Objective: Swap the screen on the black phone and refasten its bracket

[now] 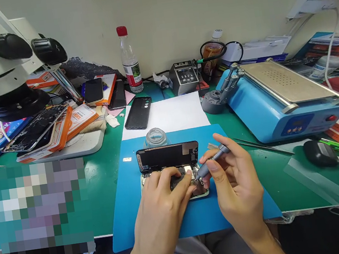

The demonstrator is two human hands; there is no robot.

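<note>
A person's right hand (237, 186) grips a gray screwdriver (212, 164) between thumb and curled fingers, the index finger near its cap, the tool slanting down toward the lower half of an opened phone (169, 157) on a blue mat (128, 217). The left hand (158, 206) bends over the phone's exposed interior, thumb and index finger nearly together, though whether they pinch anything cannot be told. Just behind the raised screen sits a glass jar (156, 137).

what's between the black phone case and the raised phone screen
A clear glass jar, just behind the raised phone screen, as the head view shows.
</note>
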